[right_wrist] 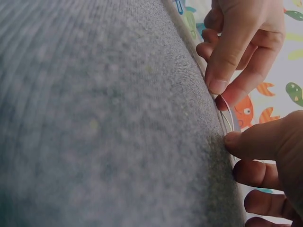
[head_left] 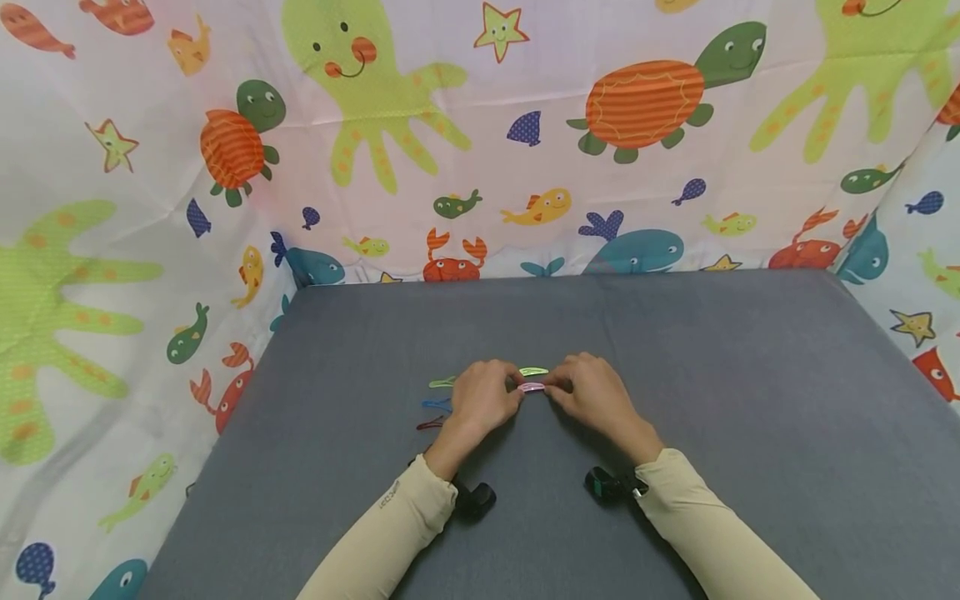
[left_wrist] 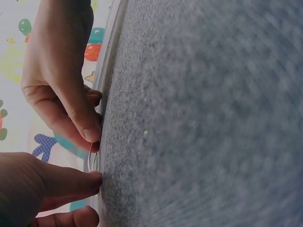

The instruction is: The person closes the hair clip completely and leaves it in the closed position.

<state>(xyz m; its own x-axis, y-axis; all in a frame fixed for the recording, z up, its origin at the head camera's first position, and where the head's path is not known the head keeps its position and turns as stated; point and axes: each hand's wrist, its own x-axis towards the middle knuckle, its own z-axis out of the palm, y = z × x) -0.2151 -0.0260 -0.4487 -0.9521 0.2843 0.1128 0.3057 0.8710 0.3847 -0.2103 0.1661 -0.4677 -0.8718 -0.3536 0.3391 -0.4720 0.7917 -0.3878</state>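
A pink snap hair clip [head_left: 532,387] lies between my two hands on the grey table. My left hand [head_left: 483,396] pinches its left end between thumb and finger, and my right hand [head_left: 596,396] pinches the right end. Seen edge-on in the left wrist view, the clip is a thin arched strip between the fingertips. Just behind it sits a yellow-green hair clip [head_left: 533,372]. Beside my left hand are a green clip [head_left: 441,383], a blue clip [head_left: 435,405] and a dark red clip [head_left: 430,423], one below another, their right ends hidden by that hand.
The grey cloth-covered table [head_left: 750,400] reaches to a curtain [head_left: 480,208] printed with sea animals at the back and sides. Black wrist devices [head_left: 474,502] hang beneath both forearms, close over the table.
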